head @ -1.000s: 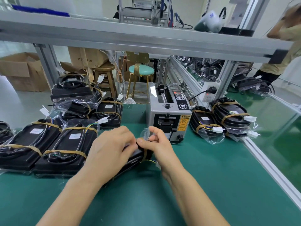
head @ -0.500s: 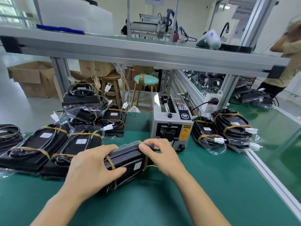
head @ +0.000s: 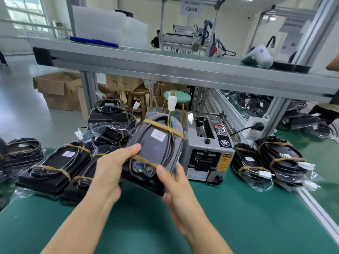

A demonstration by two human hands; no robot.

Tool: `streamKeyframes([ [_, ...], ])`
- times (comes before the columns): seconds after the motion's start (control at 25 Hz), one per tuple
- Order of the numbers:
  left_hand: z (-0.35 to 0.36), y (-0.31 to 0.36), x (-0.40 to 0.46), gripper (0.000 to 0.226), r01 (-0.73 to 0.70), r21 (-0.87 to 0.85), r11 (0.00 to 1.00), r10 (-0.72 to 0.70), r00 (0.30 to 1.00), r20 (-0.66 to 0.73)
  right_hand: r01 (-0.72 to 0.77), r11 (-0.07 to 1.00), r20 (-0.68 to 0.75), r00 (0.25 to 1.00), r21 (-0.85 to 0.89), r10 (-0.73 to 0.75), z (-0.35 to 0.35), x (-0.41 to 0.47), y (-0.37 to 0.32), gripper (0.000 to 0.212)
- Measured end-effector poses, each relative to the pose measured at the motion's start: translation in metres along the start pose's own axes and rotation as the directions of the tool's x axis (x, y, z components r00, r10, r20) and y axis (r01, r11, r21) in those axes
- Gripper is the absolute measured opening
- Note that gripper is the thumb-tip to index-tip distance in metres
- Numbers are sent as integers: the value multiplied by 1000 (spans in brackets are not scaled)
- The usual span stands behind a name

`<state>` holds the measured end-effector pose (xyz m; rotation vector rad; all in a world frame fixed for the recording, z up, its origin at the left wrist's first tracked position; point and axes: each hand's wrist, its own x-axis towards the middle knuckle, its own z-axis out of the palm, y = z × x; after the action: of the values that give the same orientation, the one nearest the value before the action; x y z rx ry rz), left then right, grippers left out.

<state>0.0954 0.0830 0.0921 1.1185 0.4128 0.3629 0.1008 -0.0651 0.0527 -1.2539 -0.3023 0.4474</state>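
- Head view: left grip (head: 110, 169) and right grip (head: 176, 195) both clasped the near end of the taped black module (head: 157, 143), held above the table (head: 238, 226) at frame centre.
- Its long axis ran up-frame, away from both grips, with the white connector (head: 172, 100) topmost.
- Half a second earlier it lay low against the table; now it was raised and tilted.

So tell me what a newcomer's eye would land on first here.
First the black unit bound with tan bands, held tilted above the green mat at centre by the left hand and right hand, its white connector sticking up. Just behind stands a grey tape dispenser. Similar banded units in clear bags lie in a left pile and a right pile.
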Motion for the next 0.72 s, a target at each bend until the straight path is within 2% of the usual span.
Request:
streamKeyframes([
  [0.08,4,0,23,21,73,-50,996,-74,997,-15,22,1000,-137,990,-19,-25,7,30,-12,72],
  [0.2,9,-3,54,16,72,-56,996,-69,996,49,-42,999,-227,973,-7,39,1,76,-29,78],
  [0.28,10,-8,70,21,-15,129,992,17,1000,-11,-102,995,-233,967,1,99,-2,102,-31,78],
  [0.32,10,-11,75,33,-84,307,948,108,992,-62,-128,992,-234,964,4,126,-4,113,-28,78],
  [0.36,9,-13,79,44,-177,493,852,232,971,-53,-147,989,-242,959,12,145,-4,125,-23,77],
  [0.44,10,-15,81,51,-393,738,549,432,889,153,-158,985,-269,948,65,170,-4,146,-12,65],
  [0.52,10,-22,87,58,-465,866,183,416,835,361,-144,980,-298,938,136,179,-1,163,-7,51],
  [0.56,11,-25,89,61,-451,892,12,378,828,414,-140,979,-307,935,148,180,1,170,-5,48],
  [0.6,12,-27,92,64,-431,896,-108,346,829,440,-149,978,-311,932,145,188,2,176,-3,48],
  [0.64,13,-29,96,67,-414,894,-171,319,835,448,-171,977,-315,927,131,205,3,181,-2,50],
  [0.72,16,-31,101,72,-400,889,-224,292,843,453,-238,970,-326,914,51,242,2,189,0,59],
])
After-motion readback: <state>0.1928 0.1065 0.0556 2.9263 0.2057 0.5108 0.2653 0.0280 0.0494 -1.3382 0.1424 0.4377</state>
